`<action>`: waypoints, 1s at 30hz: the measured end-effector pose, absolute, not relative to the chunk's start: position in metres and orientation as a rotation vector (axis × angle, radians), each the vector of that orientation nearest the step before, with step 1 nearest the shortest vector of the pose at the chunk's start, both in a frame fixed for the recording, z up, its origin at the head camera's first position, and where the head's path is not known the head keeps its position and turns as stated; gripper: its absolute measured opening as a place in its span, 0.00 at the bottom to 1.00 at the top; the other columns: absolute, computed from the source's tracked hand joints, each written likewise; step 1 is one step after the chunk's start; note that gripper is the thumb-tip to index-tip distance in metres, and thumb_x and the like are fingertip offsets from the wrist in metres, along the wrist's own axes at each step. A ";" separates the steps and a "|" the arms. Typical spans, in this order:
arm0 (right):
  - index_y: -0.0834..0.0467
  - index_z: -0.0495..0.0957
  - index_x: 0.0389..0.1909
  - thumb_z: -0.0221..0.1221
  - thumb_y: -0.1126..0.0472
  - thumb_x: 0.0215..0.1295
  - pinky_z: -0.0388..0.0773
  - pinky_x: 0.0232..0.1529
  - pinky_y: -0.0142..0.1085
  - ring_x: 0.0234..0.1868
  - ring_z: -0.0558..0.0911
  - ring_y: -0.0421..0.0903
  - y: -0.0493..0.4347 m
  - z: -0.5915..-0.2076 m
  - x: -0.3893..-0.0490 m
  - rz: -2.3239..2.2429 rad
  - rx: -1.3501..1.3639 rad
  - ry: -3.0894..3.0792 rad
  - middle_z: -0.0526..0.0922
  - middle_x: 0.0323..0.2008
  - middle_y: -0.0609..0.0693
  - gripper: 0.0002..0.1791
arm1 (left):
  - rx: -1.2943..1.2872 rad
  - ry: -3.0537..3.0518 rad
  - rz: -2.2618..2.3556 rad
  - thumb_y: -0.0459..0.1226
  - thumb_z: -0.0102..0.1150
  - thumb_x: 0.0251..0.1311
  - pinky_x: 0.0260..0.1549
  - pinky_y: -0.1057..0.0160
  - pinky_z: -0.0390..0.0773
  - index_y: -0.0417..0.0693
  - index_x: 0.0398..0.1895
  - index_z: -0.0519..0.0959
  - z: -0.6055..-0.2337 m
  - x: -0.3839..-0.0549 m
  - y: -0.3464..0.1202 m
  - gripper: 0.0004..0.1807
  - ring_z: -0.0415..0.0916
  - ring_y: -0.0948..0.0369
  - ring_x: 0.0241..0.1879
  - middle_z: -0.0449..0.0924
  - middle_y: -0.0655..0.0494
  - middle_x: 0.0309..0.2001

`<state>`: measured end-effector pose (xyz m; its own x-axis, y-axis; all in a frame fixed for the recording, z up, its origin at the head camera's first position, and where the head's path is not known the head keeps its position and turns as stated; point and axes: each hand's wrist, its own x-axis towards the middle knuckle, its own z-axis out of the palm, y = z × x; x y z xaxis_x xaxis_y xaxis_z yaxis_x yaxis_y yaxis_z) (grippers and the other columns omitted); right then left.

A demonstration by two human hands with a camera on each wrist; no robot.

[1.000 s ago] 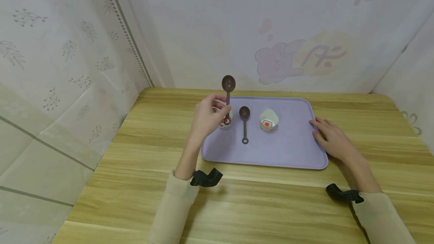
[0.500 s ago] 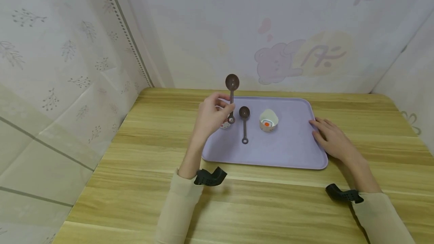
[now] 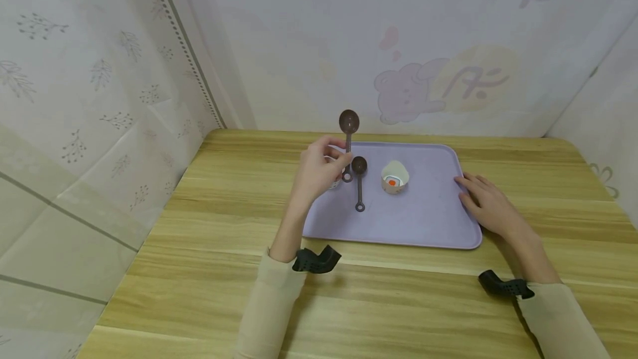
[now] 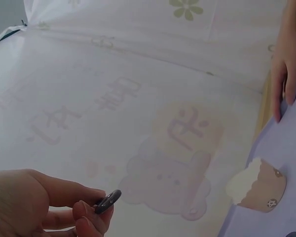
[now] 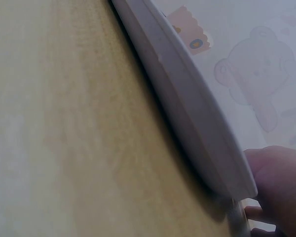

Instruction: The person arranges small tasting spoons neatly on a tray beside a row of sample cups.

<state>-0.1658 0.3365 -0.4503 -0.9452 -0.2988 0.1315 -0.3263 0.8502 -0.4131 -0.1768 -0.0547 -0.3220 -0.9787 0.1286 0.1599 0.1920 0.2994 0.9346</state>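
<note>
My left hand [image 3: 321, 170] pinches the handle of a dark brown measuring spoon [image 3: 349, 122], holding it upright over the left part of a lilac tray [image 3: 423, 220]. In the left wrist view only the ring end of the spoon's handle [image 4: 108, 201] shows past the fingers. A smaller brown measuring spoon [image 3: 360, 187] lies on the tray just right of it. Behind the left hand a patterned paper cup [image 3: 335, 184] is mostly hidden. Another scalloped paper baking cup [image 3: 395, 178], with an orange spot inside, stands mid-tray. My right hand [image 3: 485, 204] rests with extended fingers on the tray's right rim.
The tray lies on a wood-grain table [image 3: 399, 298]. A pale printed curtain [image 3: 309, 60] hangs directly behind the table's back edge, and a leaf-patterned curtain [image 3: 99, 115] hangs along the left side. Black wrist mounts [image 3: 316, 259] stick out at both cuffs.
My left hand has moved a little to the right with the larger spoon, from over the left paper cup to beside the smaller spoon. The right hand and tray have stayed put.
</note>
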 end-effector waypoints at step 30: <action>0.68 0.66 0.70 0.49 0.57 0.79 0.53 0.67 0.69 0.69 0.57 0.78 0.336 -0.450 -0.166 0.667 0.499 -2.966 0.61 0.70 0.75 0.26 | -0.381 -2.508 -1.826 0.32 0.64 0.65 0.22 0.67 0.78 0.38 0.49 0.78 -0.326 -0.178 -0.036 0.12 0.77 0.62 0.21 0.81 0.49 0.31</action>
